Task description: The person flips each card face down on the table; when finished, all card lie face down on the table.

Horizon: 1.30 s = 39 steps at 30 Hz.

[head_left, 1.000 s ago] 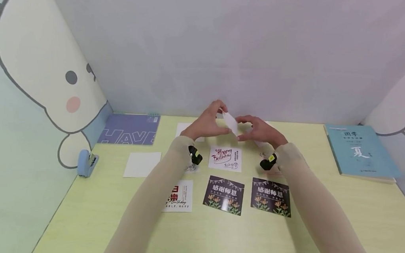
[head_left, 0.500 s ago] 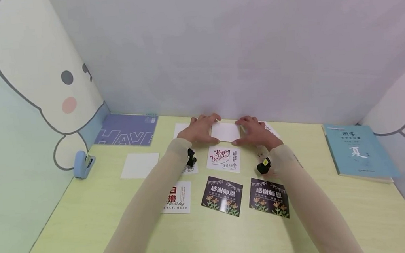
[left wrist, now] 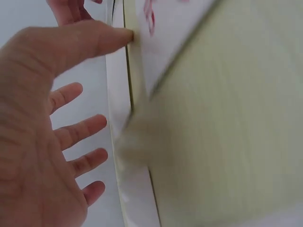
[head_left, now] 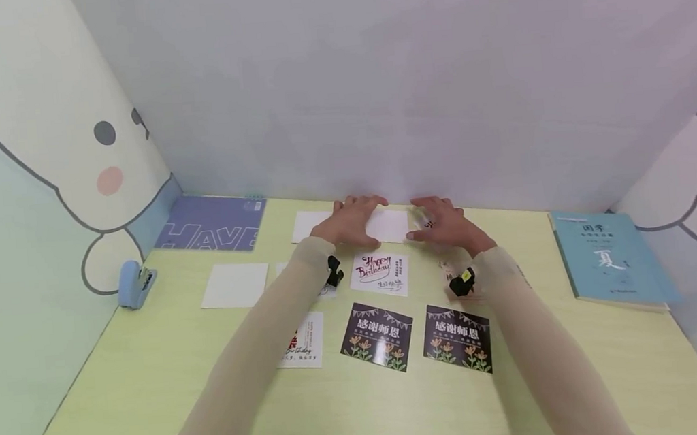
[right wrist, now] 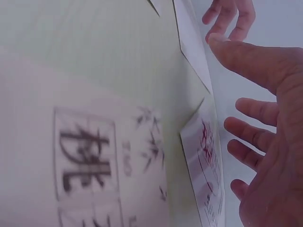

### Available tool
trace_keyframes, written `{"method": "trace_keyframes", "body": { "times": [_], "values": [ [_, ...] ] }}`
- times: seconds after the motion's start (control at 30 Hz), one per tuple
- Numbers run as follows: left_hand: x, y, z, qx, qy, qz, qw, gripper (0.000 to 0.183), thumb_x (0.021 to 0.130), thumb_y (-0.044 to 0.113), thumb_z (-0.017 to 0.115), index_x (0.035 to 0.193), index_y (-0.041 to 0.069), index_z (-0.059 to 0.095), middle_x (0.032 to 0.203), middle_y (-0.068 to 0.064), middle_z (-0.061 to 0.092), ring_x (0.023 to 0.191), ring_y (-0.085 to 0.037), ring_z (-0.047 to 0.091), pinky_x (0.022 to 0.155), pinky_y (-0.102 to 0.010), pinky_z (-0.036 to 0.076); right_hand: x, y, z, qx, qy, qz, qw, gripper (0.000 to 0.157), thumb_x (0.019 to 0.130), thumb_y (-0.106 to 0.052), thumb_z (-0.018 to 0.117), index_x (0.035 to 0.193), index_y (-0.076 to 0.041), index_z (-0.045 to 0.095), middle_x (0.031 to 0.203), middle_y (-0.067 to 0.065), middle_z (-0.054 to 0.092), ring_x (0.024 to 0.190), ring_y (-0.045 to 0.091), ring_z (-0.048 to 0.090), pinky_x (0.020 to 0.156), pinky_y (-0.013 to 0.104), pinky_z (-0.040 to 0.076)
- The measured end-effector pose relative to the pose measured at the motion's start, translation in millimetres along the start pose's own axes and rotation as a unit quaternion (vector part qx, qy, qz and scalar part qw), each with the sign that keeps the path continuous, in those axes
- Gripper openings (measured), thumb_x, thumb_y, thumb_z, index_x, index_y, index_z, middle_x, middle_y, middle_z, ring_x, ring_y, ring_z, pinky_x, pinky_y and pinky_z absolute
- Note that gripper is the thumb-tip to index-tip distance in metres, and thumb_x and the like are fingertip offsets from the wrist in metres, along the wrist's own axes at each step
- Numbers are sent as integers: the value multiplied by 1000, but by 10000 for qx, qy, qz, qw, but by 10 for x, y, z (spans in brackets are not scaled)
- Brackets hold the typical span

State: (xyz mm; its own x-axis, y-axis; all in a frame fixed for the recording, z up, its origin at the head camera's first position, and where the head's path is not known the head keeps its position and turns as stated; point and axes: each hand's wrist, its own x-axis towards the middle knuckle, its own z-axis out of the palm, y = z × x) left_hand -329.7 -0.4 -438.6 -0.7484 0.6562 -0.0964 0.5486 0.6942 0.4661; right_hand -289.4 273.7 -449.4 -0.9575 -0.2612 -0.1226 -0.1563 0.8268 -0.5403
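Zero grip rn, my left hand and right hand relaxed around a blank white card, probably light, stiffish, best pinched by opposite edges

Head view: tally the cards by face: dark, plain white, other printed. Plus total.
Dark cards: 2
Plain white cards: 3
Other printed cards: 5
Total: 10
Some are partly covered, so those are sorted by what shows.
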Motion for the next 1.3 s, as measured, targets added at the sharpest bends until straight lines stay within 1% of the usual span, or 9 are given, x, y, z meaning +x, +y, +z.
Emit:
{"method": "trace_keyframes", "body": {
  "times": [0.13, 0.27, 0.4, 0.53, 0.67, 0.87, 1.03, 1.17, 1.3],
  "values": [
    [68, 214, 100, 87, 62, 185, 9998, 101, 84, 48, 87, 167, 30, 31, 170, -3, 42, 152, -32, 36, 126, -58, 23, -92, 168, -115, 88, 41, 127, 9999, 77, 99, -38, 72, 164, -12, 41, 172, 21, 35, 154, 49, 27, 121, 77, 15],
    [185, 460, 220, 314, 200, 316, 9988, 104, 84, 59, 85, 167, 31, 29, 166, -7, 48, 149, -33, 40, 121, -56, 28, -171, 298, -184, -14, 50, 124, 9999, 73, 99, -30, 70, 163, -10, 42, 171, 22, 37, 151, 51, 30, 118, 78, 18],
    [313, 676, 348, 558, 393, 214, 9974, 104, 84, 61, 83, 166, 30, 29, 154, -11, 59, 138, -31, 47, 114, -54, 33, -209, 388, -175, -187, 138, 7, 9997, 75, 95, -26, 75, 160, -5, 44, 168, 27, 39, 143, 54, 35, 110, 76, 25],
    [404, 810, 467, 849, 424, 36, 9955, 102, 85, 61, 83, 165, 29, 29, 148, -11, 61, 133, -29, 51, 115, -55, 35, -240, 426, -110, -458, 165, 12, 9988, 77, 95, -33, 77, 159, -7, 44, 167, 30, 36, 142, 55, 35, 108, 73, 29],
    [471, 888, 504, 778, 419, 13, 9961, 99, 85, 53, 87, 163, 29, 30, 145, -12, 62, 133, -28, 51, 116, -55, 33, -283, 435, -98, -646, 183, 68, 9977, 81, 95, -41, 76, 161, -9, 42, 167, 30, 34, 145, 54, 34, 109, 74, 29],
    [553, 924, 506, 474, 332, 30, 9983, 98, 84, 45, 91, 159, 32, 29, 138, -10, 58, 126, -25, 47, 113, -49, 32, -359, 523, -193, -747, 199, 156, 9969, 81, 97, -38, 71, 164, -6, 38, 169, 29, 32, 146, 57, 32, 109, 77, 30],
    [596, 940, 537, 406, 402, 272, 9980, 99, 83, 43, 92, 158, 34, 28, 139, -7, 53, 122, -23, 43, 106, -43, 31, -461, 610, -261, -764, 111, 324, 9965, 85, 96, -36, 66, 167, -5, 31, 173, 28, 28, 152, 58, 28, 113, 83, 25],
    [606, 950, 555, 274, 480, 450, 9975, 99, 82, 41, 93, 157, 33, 29, 136, -6, 53, 118, -21, 47, 102, -41, 32, -530, 626, -327, -588, 74, 285, 9978, 92, 87, -28, 74, 166, -6, 32, 173, 27, 29, 150, 55, 29, 115, 82, 23],
    [607, 944, 567, 55, 432, 486, 9979, 97, 83, 38, 92, 158, 33, 31, 140, -4, 53, 123, -19, 51, 104, -40, 33, -581, 619, -411, -755, 86, 129, 9970, 98, 81, -22, 83, 164, -8, 34, 172, 26, 32, 148, 52, 31, 114, 77, 24]
  ]
}}
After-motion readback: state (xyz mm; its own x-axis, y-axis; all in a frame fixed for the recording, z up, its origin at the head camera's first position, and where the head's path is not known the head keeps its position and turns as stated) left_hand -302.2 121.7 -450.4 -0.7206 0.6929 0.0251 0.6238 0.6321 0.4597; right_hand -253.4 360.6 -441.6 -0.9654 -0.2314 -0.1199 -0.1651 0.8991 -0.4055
